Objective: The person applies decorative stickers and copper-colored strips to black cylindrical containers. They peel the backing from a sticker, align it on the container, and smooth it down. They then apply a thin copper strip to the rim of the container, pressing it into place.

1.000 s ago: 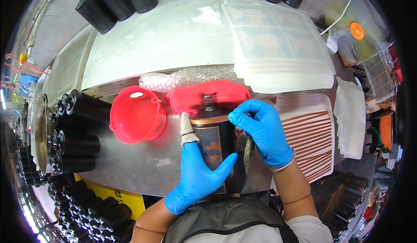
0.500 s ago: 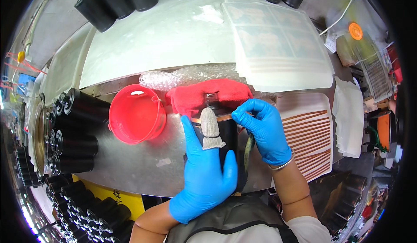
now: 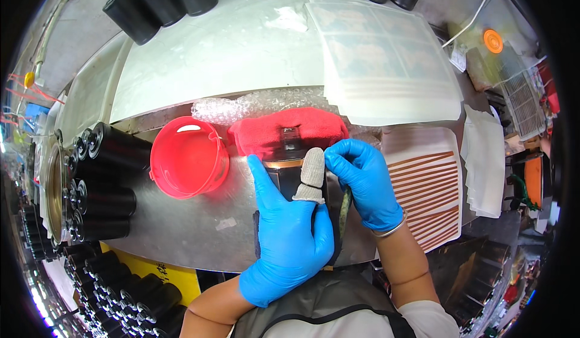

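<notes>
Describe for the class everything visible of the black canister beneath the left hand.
The canister looks glossy, with a gold-coloured band near its narrower neck. It appears to lie on its side, neck pointing toward the red towel. The left hand covers much of its body; the right hand is beside the band's right end, contact unclear. Its base is hidden, and its material cannot be told.
</notes>
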Action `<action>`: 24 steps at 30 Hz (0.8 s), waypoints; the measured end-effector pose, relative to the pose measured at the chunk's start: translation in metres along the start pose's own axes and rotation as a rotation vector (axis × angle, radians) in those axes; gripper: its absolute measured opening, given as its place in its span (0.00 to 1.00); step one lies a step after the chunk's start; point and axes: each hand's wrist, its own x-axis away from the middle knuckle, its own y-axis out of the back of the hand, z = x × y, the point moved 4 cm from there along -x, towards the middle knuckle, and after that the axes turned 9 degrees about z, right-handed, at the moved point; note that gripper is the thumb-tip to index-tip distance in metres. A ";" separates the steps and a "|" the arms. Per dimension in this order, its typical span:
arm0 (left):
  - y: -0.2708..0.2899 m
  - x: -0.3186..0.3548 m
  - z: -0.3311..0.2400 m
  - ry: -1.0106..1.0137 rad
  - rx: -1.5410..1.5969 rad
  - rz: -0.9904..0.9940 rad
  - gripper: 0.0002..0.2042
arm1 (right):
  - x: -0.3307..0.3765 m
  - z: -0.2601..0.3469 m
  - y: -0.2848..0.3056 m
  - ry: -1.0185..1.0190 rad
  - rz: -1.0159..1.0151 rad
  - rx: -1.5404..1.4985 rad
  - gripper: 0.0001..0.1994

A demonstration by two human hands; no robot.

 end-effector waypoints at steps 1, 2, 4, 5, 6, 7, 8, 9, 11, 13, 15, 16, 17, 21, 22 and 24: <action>0.000 0.001 0.002 -0.016 0.121 -0.071 0.39 | 0.002 0.001 -0.001 -0.001 0.005 -0.013 0.06; -0.003 0.002 0.007 -0.032 0.243 -0.142 0.41 | 0.003 0.002 -0.003 -0.002 0.008 -0.027 0.06; -0.007 0.005 0.020 -0.014 0.477 -0.211 0.50 | 0.002 0.003 -0.007 0.077 0.038 -0.016 0.05; -0.007 0.005 0.023 -0.007 0.511 -0.187 0.50 | 0.001 0.004 -0.009 0.116 0.053 -0.011 0.05; -0.007 0.005 0.026 0.000 0.545 -0.163 0.51 | 0.001 0.003 -0.010 0.116 0.049 0.003 0.05; -0.008 0.005 0.030 0.003 0.634 -0.113 0.51 | 0.000 0.003 -0.011 0.117 0.044 0.018 0.05; -0.008 0.005 0.033 0.007 0.723 -0.062 0.51 | 0.000 0.004 -0.012 0.118 0.039 0.033 0.05; -0.009 0.004 0.035 0.012 0.811 -0.011 0.51 | -0.001 0.004 -0.012 0.118 0.037 0.035 0.05; -0.013 0.006 0.039 0.020 0.857 -0.043 0.48 | -0.001 0.004 -0.014 0.109 0.038 0.044 0.05; -0.010 0.008 0.036 0.021 0.671 -0.079 0.45 | -0.001 0.003 -0.013 0.082 0.009 0.009 0.05; 0.005 0.008 0.019 0.015 0.258 -0.113 0.41 | 0.000 0.000 -0.009 0.040 -0.038 -0.018 0.05; 0.005 0.005 0.015 0.069 0.409 -0.084 0.36 | -0.002 -0.002 -0.007 0.015 -0.056 -0.030 0.05; 0.002 0.002 0.012 0.022 0.307 -0.074 0.36 | -0.002 -0.003 -0.005 -0.010 -0.075 -0.042 0.05; -0.006 0.000 0.018 -0.017 0.607 -0.143 0.40 | 0.001 -0.002 -0.010 -0.014 -0.052 -0.085 0.05; -0.008 0.002 0.024 -0.008 0.861 -0.186 0.41 | 0.002 -0.001 -0.012 -0.012 -0.044 -0.096 0.04; -0.007 0.006 0.030 0.050 0.783 -0.073 0.45 | 0.004 0.000 -0.014 -0.027 -0.052 -0.037 0.04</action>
